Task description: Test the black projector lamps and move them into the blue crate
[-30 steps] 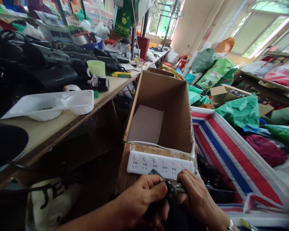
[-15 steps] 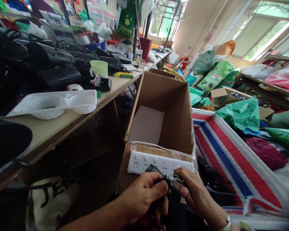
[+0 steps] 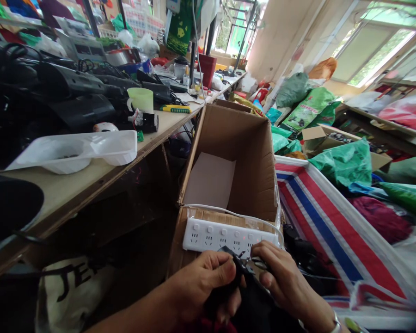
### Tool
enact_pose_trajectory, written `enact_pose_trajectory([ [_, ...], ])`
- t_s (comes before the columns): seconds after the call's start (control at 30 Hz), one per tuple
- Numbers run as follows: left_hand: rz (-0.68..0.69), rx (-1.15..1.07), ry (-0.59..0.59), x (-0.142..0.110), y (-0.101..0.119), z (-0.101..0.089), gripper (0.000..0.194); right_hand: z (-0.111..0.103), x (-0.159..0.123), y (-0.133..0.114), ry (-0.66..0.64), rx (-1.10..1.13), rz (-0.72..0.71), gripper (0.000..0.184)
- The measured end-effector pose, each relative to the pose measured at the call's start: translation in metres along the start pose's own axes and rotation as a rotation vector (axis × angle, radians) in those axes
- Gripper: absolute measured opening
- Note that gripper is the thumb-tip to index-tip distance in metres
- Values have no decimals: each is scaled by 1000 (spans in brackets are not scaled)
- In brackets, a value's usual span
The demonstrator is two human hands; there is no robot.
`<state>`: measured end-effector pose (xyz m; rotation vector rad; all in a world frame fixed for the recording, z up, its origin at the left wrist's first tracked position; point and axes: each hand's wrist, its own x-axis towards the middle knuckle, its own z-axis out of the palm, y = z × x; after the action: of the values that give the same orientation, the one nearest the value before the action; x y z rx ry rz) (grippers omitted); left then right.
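Note:
My left hand [image 3: 206, 284] is closed around a black plastic part [image 3: 238, 264], thumb and forefinger pinching its edge; what the part belongs to is hidden below. Close to its right, my right hand [image 3: 284, 277] curls its fingers round a small metal tool [image 3: 260, 263], whose tip meets the black part or lies very near it. The tool's kind is mostly covered by the fingers. Just beyond both hands, a white power strip [image 3: 211, 237] is taped on a cardboard flap. Behind it stands an open cardboard box [image 3: 251, 162] with a pale sheet [image 3: 211, 180] inside.
On the left, a workbench [image 3: 159, 134] carries a white plastic tray [image 3: 114, 145], a light green cup [image 3: 140, 99], a yellow-green cutter knife [image 3: 175, 109] and many black housings [image 3: 86, 111]. A striped red, white and blue bag [image 3: 336, 226] lies right of the box.
Both hands have dipped slightly, and the black part has turned a little in my left hand. More of the power strip's sockets show. The surroundings have shifted slightly left with the camera.

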<state>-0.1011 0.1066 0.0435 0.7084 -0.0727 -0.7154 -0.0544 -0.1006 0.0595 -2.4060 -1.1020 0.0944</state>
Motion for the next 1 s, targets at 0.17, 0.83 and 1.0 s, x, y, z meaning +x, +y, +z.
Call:
enact_pose_trajectory([
  [0.17, -18, -39, -58, 0, -2, 0, 52, -2, 4, -5, -13, -26, -6, 52],
  [0.83, 26, -46, -4, 4, -8, 1, 50, 1, 6, -7, -32, 6, -37, 49],
  [1.0, -3, -39, 1, 4, -11, 0, 53, 8, 1, -4, 10, -49, -51, 48],
])
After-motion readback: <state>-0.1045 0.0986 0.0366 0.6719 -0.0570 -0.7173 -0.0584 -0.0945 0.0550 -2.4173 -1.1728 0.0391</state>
